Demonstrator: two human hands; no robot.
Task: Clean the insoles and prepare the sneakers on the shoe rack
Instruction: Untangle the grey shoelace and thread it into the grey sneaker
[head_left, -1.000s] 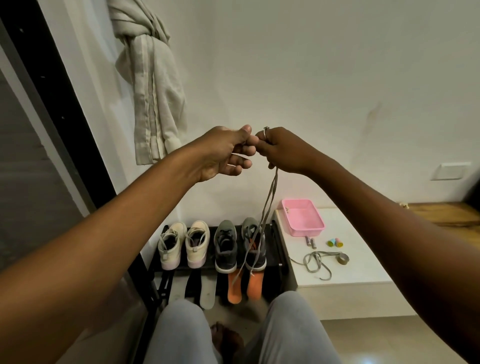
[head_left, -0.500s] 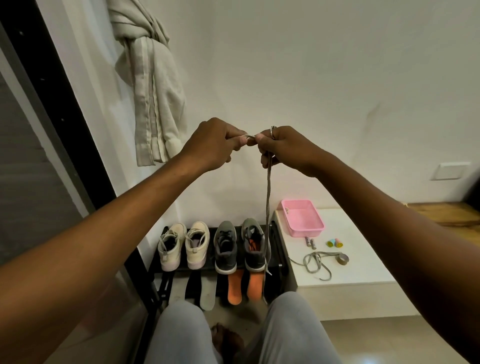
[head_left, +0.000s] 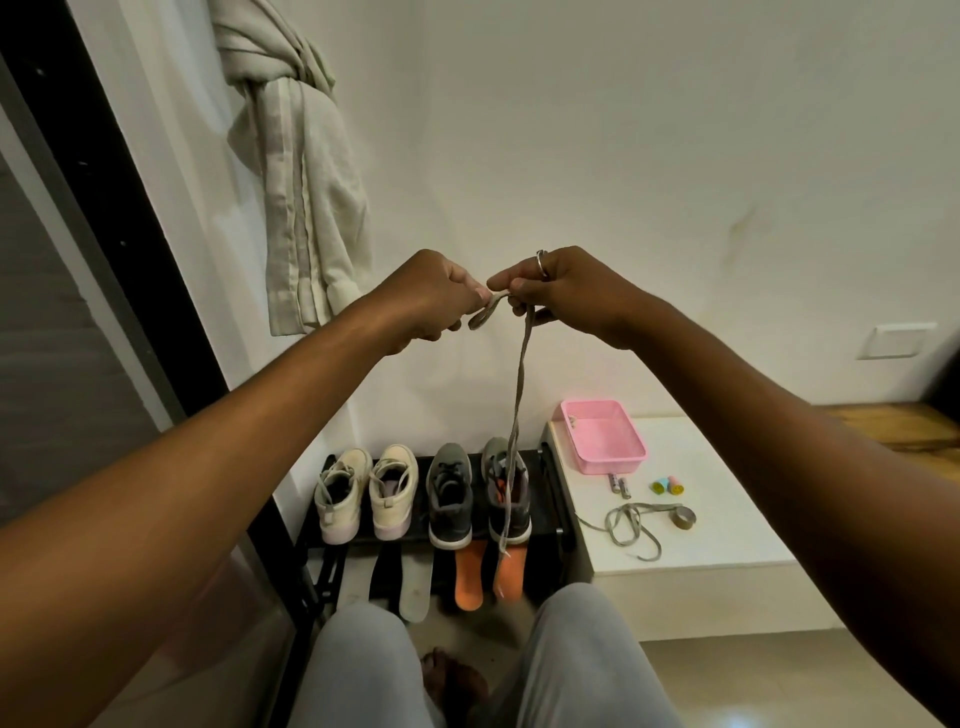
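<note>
A grey shoelace (head_left: 519, 395) hangs from my two raised hands down over the shoes. My left hand (head_left: 431, 296) pinches a small loop of it and my right hand (head_left: 561, 291) pinches the lace right beside it. Below, on the black shoe rack (head_left: 545, 499), stand a pair of cream sneakers (head_left: 366, 491) and a pair of grey sneakers (head_left: 475, 493). Two orange insoles (head_left: 485, 577) and two grey insoles (head_left: 410, 584) lie on the lower level in front.
A white low cabinet (head_left: 701, 540) right of the rack bears a pink basket (head_left: 605, 436), a second loose lace (head_left: 631, 525), a tape roll (head_left: 683, 517), batteries and small coloured pieces. A cloth (head_left: 301, 171) hangs on the wall. My knees (head_left: 467, 670) are in the foreground.
The hands have dropped a little and a small loop of lace now shows between them. The hanging lace has swung slightly; its lower end dangles free over the right grey sneaker.
</note>
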